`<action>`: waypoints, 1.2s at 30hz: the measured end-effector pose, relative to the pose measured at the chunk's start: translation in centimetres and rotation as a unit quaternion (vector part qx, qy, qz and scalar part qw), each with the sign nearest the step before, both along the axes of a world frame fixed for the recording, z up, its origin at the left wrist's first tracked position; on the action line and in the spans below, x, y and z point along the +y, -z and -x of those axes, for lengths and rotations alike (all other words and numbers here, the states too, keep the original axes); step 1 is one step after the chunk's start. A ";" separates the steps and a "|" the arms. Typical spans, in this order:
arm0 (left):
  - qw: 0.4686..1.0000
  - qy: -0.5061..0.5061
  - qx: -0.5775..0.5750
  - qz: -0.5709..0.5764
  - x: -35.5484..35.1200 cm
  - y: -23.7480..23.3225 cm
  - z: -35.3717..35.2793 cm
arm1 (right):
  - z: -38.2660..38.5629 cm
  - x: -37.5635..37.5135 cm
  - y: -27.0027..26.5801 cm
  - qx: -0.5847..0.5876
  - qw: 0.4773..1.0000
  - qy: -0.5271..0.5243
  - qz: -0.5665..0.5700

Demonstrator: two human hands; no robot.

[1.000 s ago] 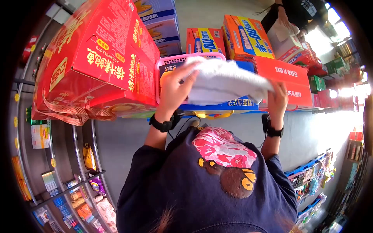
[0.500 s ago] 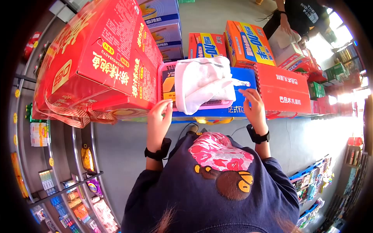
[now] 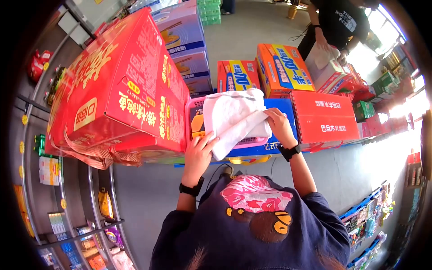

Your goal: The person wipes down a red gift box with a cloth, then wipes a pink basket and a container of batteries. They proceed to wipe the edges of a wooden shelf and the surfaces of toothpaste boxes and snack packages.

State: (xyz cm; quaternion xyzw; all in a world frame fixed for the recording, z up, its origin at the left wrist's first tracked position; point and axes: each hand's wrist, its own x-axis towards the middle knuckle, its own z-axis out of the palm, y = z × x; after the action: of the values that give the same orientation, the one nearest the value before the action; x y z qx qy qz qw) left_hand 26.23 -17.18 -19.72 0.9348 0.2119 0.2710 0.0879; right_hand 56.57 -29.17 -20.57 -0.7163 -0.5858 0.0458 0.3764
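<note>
Grey floor (image 3: 139, 198) spreads before the row of goods, giving both forearms open room on the near side. Largest in the row, a tall red carton (image 3: 112, 94) walls off the left, so sideways movement there looks tight. A lower red box (image 3: 324, 119) bounds the right; two orange boxes (image 3: 288, 72) (image 3: 238, 75) close the far side. Between them lies a blue box (image 3: 285, 108), its top showing right of the pink basket (image 3: 193, 107), which seems to rest on it, perhaps as a raised working spot. White cloth (image 3: 231, 105) drapes over the basket, one flap folded across and a corner hanging past the near rim. The right hand (image 3: 271, 115) pinches the flap's right end, probably to control the fold; the left hand (image 3: 208, 140) touches the near-left edge, likely steadying it, though I cannot tell whether it grips.
</note>
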 end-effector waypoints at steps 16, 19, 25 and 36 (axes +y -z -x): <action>0.993 0.061 -0.003 0.102 -1.8 -2.5 4.0 | 3.6 -13.0 0.5 -0.073 0.993 0.089 0.000; 0.977 0.007 -0.106 0.187 -0.9 -1.7 2.8 | 2.1 -11.0 -1.2 -0.077 0.990 0.115 -0.042; 0.750 -0.077 -0.253 0.607 0.8 -2.4 -2.5 | -0.9 -1.8 -5.2 -0.036 0.979 0.156 -0.124; 0.860 -0.146 -0.087 0.481 -2.8 2.2 2.0 | 0.6 -5.9 7.1 0.173 0.968 0.170 0.062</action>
State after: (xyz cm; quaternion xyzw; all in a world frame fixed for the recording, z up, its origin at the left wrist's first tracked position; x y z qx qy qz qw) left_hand 24.23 -20.03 -21.94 0.7073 0.4414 0.2250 0.5042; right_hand 56.00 -35.10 -27.63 -0.8086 -0.3775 0.1407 0.4289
